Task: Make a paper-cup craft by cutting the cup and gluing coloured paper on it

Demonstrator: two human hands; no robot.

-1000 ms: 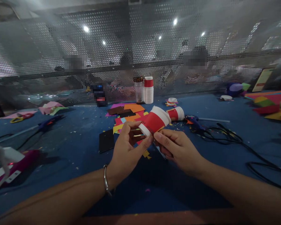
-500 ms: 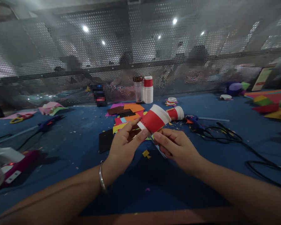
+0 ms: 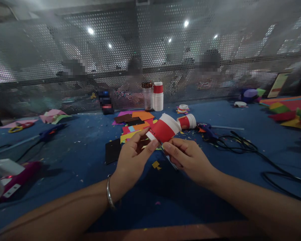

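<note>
A red-and-white paper cup (image 3: 163, 128) is tilted on its side above the blue table, its rim pointing up and right. My left hand (image 3: 134, 157) pinches the cup's base with thumb and fingers; a metal bangle is on that wrist. My right hand (image 3: 187, 157) is closed on the cup's base from the right, fingertips meeting the left thumb. Something thin shows under the right hand's fingers; I cannot make it out.
Coloured paper sheets (image 3: 137, 122) and a black card (image 3: 112, 150) lie behind the hands. A second cup (image 3: 187, 121) lies on its side; a cup stack (image 3: 158, 96) and a jar (image 3: 147, 96) stand by the mesh wall. A glue gun (image 3: 208, 130) with black cable (image 3: 251, 150) sits right, scissors (image 3: 17, 126) far left.
Both hands and the cup have shifted slightly up and left. The left fingers have stretched out along the cup's base. A yellow paper scrap now shows on the table below the hands.
</note>
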